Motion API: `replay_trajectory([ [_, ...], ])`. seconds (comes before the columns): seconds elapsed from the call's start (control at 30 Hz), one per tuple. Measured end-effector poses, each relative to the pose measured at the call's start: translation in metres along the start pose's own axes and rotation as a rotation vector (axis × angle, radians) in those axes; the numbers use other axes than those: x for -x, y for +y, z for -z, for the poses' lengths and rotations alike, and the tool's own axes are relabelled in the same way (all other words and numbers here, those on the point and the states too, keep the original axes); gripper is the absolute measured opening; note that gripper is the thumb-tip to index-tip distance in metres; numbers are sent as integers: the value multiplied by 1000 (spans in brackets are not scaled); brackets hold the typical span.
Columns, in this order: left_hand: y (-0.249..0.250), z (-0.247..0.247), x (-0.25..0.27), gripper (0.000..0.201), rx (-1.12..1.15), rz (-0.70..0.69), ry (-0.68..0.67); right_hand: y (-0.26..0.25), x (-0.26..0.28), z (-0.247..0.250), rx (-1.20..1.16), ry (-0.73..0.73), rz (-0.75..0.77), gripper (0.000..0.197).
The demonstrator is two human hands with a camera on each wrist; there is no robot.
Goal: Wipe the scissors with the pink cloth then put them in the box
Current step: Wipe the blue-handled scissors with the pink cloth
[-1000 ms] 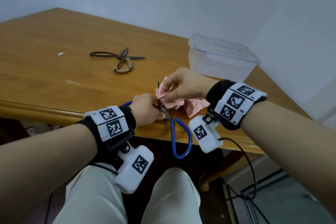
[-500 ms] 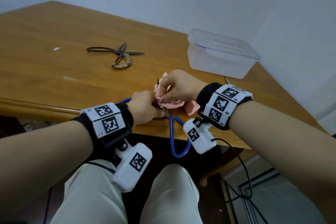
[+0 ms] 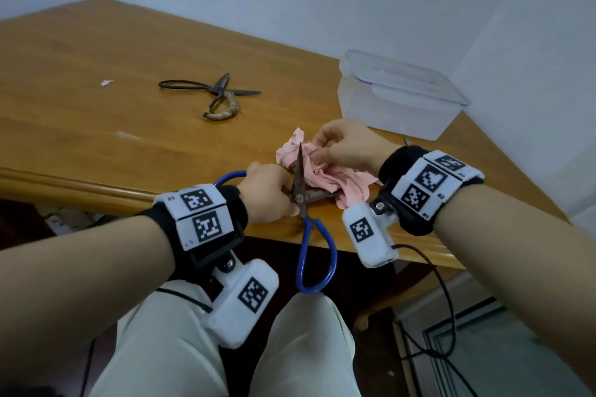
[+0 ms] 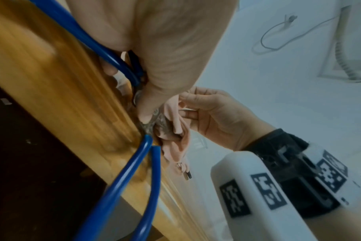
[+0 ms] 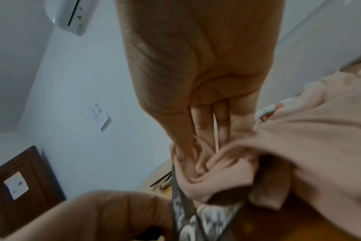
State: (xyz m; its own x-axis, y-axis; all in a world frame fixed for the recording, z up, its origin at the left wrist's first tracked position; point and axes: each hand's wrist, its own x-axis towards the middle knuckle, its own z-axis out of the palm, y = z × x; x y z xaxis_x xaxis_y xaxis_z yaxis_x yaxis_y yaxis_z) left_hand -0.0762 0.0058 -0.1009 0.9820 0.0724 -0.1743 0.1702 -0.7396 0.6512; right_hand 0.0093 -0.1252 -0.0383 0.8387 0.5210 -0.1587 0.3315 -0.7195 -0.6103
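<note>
From the head view, the left hand (image 3: 269, 195) curls round the blue-handled scissors (image 3: 299, 190) at the pivot, over the near edge of the wooden table (image 3: 96, 126); the blades are spread wide, dull and rust-mottled, one pointing up and away, the other lying across under the cloth; one blue loop of smooth tubing hangs below the table edge, the other arches out behind the left knuckles; the right hand (image 3: 346, 147) pinches the crumpled pink cloth (image 3: 325, 176), bunched soft against the blades; the clear plastic box (image 3: 400, 97), rectangular with rounded corners, stands further back on the right, near the wall; a second pair of old dark scissors (image 3: 214, 95), thin wire-like handles, one wrapped in pale cord, lies open well to the left.

From the left wrist view, the left hand's (image 4: 165, 48) thumb presses the pitted metal by the pivot of the scissors (image 4: 150, 124); the blue handles fork downward, glossy; the right hand (image 4: 214, 117) pinches folds of the cloth (image 4: 175, 140).

From the right wrist view, the right hand (image 5: 198, 81) has its fingers together and its thumb pressed into the cloth (image 5: 278, 146), which wraps the speckled grey blades (image 5: 185, 210).
</note>
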Motion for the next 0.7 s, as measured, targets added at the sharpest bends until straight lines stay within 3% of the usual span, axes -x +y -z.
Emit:
replay_trajectory([
  [0.13, -4, 1, -3, 24, 83, 3, 66, -3, 6, -3, -81, -181, -86, 15],
  [0.4, -6, -2, -5, 20, 53, -15, 51, -8, -10, -6, 56, -259, -193, 51],
  [0.53, -7, -3, -4, 23, 58, -21, 47, -9, -13, -5, 84, -250, -217, 34],
  [0.7, -5, -2, -2, 25, 40, -28, 50, -4, -14, -9, 44, -198, -207, 40],
])
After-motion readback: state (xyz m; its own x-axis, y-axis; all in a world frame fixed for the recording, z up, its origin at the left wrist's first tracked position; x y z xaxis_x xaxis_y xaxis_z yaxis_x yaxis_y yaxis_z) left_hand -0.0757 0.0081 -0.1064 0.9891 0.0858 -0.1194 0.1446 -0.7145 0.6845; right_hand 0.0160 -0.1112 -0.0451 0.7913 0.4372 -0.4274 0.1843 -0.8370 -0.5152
